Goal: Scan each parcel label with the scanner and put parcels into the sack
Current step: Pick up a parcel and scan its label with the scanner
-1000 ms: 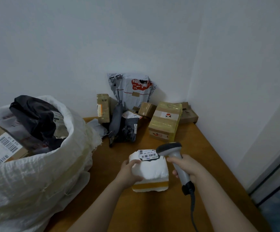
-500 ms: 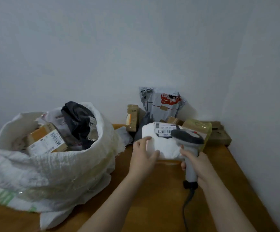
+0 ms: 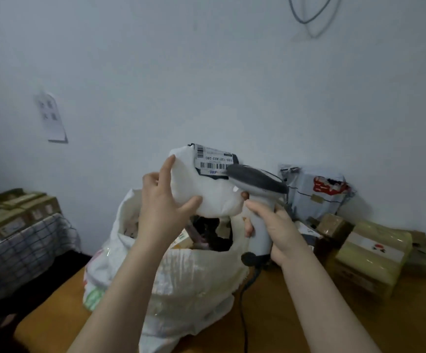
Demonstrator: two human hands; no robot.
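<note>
Left hand (image 3: 166, 200) grips white parcel (image 3: 206, 197) above sack (image 3: 194, 281) mouth, right hand (image 3: 278, 230) grips scanner (image 3: 255, 184) by its label; sack partly filled, several boxes (image 3: 369, 256) on desk (image 3: 308, 314) likely left

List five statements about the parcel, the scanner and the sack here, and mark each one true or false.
1. The left hand holds the white parcel up off the table. True.
2. The scanner lies on the table. False: the right hand grips its handle, and its head is beside the parcel's label.
3. The label's barcode faces the camera. True.
4. The sack is empty. False: parcels show inside its open mouth.
5. A yellow-taped box sits on the table to the right. True.
</note>
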